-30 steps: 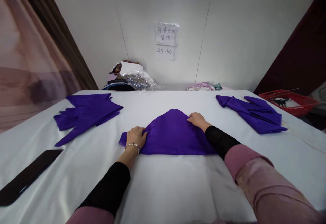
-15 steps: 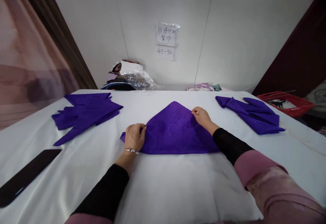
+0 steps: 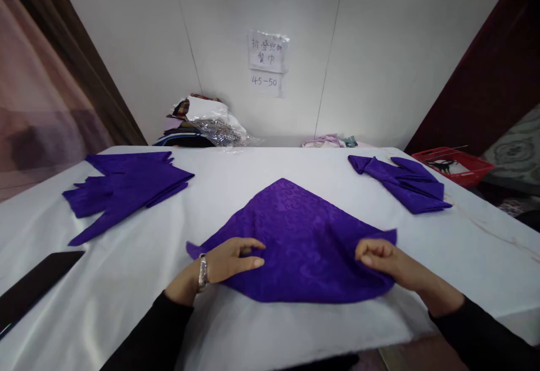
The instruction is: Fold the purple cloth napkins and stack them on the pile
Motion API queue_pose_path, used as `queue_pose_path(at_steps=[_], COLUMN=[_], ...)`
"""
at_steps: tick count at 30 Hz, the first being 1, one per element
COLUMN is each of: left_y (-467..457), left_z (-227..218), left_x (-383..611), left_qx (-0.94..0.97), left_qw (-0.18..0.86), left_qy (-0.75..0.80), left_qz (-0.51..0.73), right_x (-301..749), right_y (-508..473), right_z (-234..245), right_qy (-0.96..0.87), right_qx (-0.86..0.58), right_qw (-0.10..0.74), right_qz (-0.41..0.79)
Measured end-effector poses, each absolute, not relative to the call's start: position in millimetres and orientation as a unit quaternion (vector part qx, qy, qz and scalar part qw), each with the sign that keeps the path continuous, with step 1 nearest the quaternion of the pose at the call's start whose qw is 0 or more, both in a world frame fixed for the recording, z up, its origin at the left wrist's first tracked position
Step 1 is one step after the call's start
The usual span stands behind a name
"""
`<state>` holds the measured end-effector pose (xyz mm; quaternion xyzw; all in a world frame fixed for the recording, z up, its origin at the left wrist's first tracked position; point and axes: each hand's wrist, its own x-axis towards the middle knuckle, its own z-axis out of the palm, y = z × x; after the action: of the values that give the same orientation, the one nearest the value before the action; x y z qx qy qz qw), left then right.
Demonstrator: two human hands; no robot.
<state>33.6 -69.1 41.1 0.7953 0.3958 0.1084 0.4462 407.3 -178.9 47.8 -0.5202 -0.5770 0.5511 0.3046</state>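
In the head view a purple patterned napkin (image 3: pixel 291 236) lies on the white-covered table, its peak pointing away from me and its long edge towards me. My left hand (image 3: pixel 232 258) rests over the napkin's left part, thumb and fingers apart. At the right side my right hand (image 3: pixel 379 258) has its fingers curled closed on the cloth, and the right corner sticks up beyond the knuckles. The left corner pokes out past my left wrist, which wears a silver bracelet (image 3: pixel 202 272).
Folded purple cloths lie at left (image 3: pixel 126 191) and at right (image 3: pixel 400 182). A dark flat slab (image 3: pixel 37 286) is at the near left. Piled fabrics with clear plastic (image 3: pixel 206 121) stand behind the table. A red basket (image 3: pixel 468 177) sits beyond the right edge.
Both hands have come nearer to me, and the napkin has slid towards the near table edge. My left hand has loosened its pinch; my right hand has moved from the upper edge to the right corner.
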Motion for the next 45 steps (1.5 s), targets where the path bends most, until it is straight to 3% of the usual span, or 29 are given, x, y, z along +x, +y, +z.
queue_pose_path(at_steps=[2,4,7,10,14,17,22,27,31,36,40,45], left_y=[-66,-56,-35,-16,-1,8,46,92,89,35,-6,-30], left_z=[43,42,34,24,11,8,34,80,81,33,2,-6], left_x=[30,28,31,34,35,32,19,6,7,29,46,54], left_qx=[0.762,0.747,0.751,0.754,0.745,0.745,0.712,0.647,0.666,0.788,0.818,0.82], left_qw=[0.502,0.479,0.29,0.122,0.102,0.132,0.103,0.036,-0.015,0.051,0.061,0.086], left_qy=[0.406,0.457,0.573,0.632,0.656,0.652,0.687,0.737,0.702,0.581,0.547,0.525], left_qz=[0.045,0.062,0.151,0.135,0.065,0.059,0.105,0.195,0.254,0.196,0.167,0.211], right_x=[406,406,414,430,447,447,436,429,413,387,370,358], right_y=[-190,-188,-161,-123,-84,-67,-20,45,58,26,-6,-43], right_z=[38,31,24,18,8,3,22,66,67,21,-2,-11], right_qy=[-0.606,-0.639,-0.699,-0.73,-0.71,-0.698,-0.686,-0.648,-0.685,-0.745,-0.756,-0.763], right_qx=[-0.519,-0.539,-0.586,-0.629,-0.696,-0.71,-0.719,-0.732,-0.657,-0.625,-0.621,-0.616], right_qw=[0.202,0.169,0.216,0.208,0.096,0.056,0.088,0.206,0.311,0.197,0.158,0.156], right_qz=[0.568,0.522,0.347,0.168,0.049,0.078,0.068,-0.036,-0.041,0.125,0.134,0.115])
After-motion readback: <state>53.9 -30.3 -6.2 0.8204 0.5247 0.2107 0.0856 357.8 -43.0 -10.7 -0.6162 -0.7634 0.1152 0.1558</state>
